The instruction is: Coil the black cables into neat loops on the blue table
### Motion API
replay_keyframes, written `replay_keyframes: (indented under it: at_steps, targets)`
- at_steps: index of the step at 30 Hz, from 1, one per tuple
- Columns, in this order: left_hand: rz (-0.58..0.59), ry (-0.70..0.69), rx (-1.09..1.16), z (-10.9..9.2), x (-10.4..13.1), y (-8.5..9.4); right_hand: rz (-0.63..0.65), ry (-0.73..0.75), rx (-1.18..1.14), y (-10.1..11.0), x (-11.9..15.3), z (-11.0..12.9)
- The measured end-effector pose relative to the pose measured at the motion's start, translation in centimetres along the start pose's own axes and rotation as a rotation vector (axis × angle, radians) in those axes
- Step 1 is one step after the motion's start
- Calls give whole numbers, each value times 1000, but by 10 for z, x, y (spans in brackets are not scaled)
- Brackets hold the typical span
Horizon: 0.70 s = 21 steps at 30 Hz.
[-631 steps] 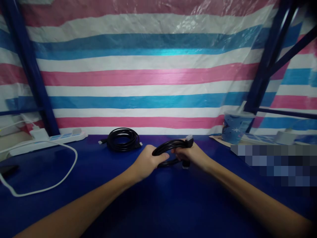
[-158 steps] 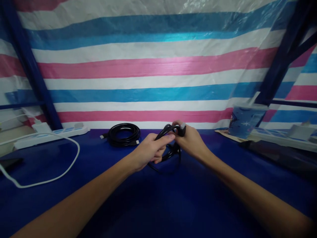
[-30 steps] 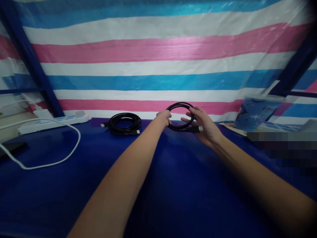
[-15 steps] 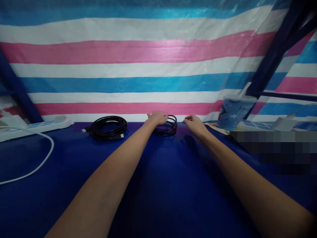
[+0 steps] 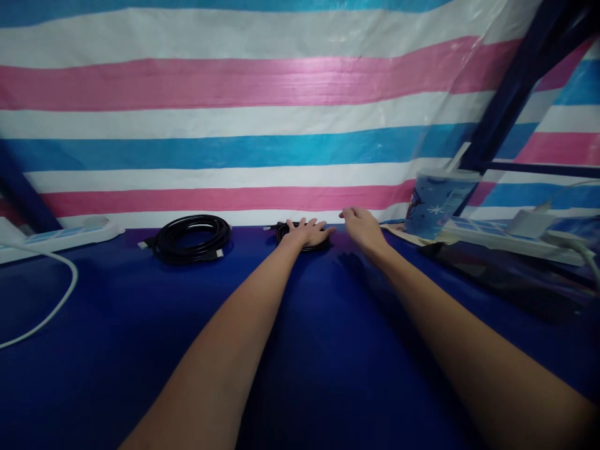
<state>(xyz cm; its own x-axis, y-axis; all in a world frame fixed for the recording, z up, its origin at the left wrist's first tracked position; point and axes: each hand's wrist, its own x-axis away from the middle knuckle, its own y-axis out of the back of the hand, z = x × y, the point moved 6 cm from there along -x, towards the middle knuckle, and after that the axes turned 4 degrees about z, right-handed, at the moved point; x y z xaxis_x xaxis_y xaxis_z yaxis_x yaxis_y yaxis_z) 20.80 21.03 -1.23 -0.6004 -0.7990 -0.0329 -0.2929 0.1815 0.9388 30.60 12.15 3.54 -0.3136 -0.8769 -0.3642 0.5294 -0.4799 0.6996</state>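
My left hand [image 5: 304, 234] lies palm down with fingers spread, resting on a coiled black cable [image 5: 322, 246] at the back of the table. Much of that coil is hidden beneath the hand; a small plug [image 5: 269, 227] pokes out at its left. To the right, my right hand [image 5: 363, 228] hovers just above the tabletop, fingers loosely bent and apart, with nothing in it. A larger black cable coil [image 5: 164, 244] lies further left, its two plugs with pale tips showing.
White power strips stand at the left [image 5: 89, 234] and right [image 5: 497, 237]. A white cord [image 5: 70, 290] curves over the blue table [image 5: 300, 375]. A blue patterned cup [image 5: 434, 203] with a straw stands at the right, near a dark flat object [image 5: 497, 275]. Behind hangs a striped sheet [image 5: 234, 122].
My left hand has spread its fingers and pressed flat on the smaller coil, which now sits lower. My right hand stays nearly in place. The view has shifted slightly.
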Motion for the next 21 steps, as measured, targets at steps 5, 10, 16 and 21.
replay_keyframes:
  at_steps: [5,10,16,21]
  targets:
    - [-72,-48,-75,-12,16,1,30,33,54,-5,4,6]
    - [-450,-11,-80,-31,33,55,21,149,117,-12,9,16]
    - [-727,-180,-47,-21,110,106,-2,270,120,-17,16,30]
    - [-649,-234,-359,37,204,100,-41,247,20,18,25,62]
